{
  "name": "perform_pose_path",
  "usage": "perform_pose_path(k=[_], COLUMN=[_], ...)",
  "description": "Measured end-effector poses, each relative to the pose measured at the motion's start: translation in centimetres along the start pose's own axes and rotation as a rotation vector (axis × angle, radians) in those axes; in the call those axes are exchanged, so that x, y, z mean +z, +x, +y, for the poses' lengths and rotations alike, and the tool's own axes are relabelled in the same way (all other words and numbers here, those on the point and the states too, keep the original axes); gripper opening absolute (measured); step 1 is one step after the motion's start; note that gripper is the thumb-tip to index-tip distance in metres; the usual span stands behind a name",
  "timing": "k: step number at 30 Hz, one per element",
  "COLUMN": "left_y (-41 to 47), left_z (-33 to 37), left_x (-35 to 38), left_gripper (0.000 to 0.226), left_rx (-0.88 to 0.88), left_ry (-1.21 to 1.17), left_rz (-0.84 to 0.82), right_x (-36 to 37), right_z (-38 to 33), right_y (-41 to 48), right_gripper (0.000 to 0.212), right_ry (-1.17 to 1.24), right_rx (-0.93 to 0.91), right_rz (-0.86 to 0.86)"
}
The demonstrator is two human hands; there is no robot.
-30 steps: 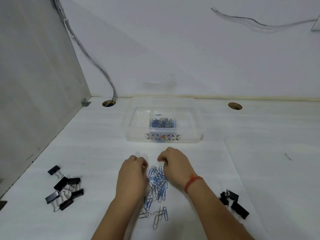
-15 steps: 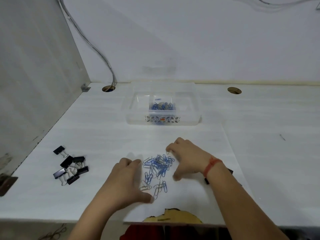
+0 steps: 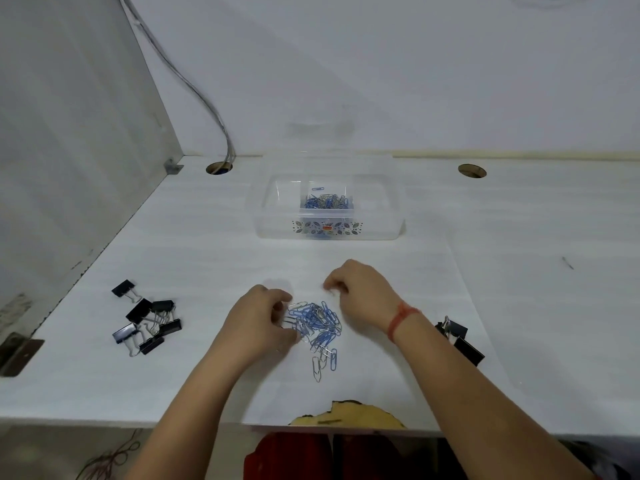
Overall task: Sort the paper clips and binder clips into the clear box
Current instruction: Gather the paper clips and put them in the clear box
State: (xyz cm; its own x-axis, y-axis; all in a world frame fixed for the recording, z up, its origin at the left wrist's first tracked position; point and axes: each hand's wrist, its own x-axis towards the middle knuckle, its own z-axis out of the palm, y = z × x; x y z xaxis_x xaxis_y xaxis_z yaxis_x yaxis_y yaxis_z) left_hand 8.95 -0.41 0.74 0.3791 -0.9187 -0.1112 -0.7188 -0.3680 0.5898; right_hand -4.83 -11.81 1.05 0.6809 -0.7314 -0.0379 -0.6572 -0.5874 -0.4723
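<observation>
A clear box (image 3: 394, 216) stands at the back middle of the white table, with several blue and silver paper clips (image 3: 327, 202) inside. A loose pile of paper clips (image 3: 318, 323) lies between my hands. My left hand (image 3: 258, 327) curls around the pile's left edge, fingers and thumb closing on some clips. My right hand (image 3: 362, 296) hovers just past the pile's far right, fingertips pinched on what looks like a small silver clip. Black binder clips (image 3: 149, 322) lie in a cluster at the left. More binder clips (image 3: 459, 337) sit at the right, beside my right forearm.
A grey side panel (image 3: 69, 168) walls off the left. Two cable holes (image 3: 220, 168) (image 3: 471, 170) are at the table's back, with a cable (image 3: 194, 88) running down into the left one. The front table edge has a chipped spot (image 3: 346, 415).
My view has tilted down and back. Both hands closed in on the pile: the left went from spread flat to curled at its edge, and the right pinched shut at the far side.
</observation>
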Motion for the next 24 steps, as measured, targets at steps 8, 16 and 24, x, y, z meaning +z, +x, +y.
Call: perform_pose_path(k=[8, 16, 24], left_y=[-0.9, -1.1, -0.5], left_z=[-0.4, 2.5, 2.4], left_x=[-1.5, 0.5, 0.9], left_gripper=[0.086, 0.092, 0.048], left_rx=[-0.023, 0.014, -0.056], left_ry=[0.070, 0.368, 0.225], left_rz=[-0.185, -0.277, -0.085], right_x=[-1.4, 0.4, 0.6], right_z=[0.1, -1.5, -2.1], right_y=[-2.5, -3.2, -2.1], right_gripper=[0.041, 0.089, 0.045], right_ry=[-0.014, -0.160, -0.069], right_rx=[-0.102, -0.037, -0.022], right_rz=[-0.089, -0.287, -0.167])
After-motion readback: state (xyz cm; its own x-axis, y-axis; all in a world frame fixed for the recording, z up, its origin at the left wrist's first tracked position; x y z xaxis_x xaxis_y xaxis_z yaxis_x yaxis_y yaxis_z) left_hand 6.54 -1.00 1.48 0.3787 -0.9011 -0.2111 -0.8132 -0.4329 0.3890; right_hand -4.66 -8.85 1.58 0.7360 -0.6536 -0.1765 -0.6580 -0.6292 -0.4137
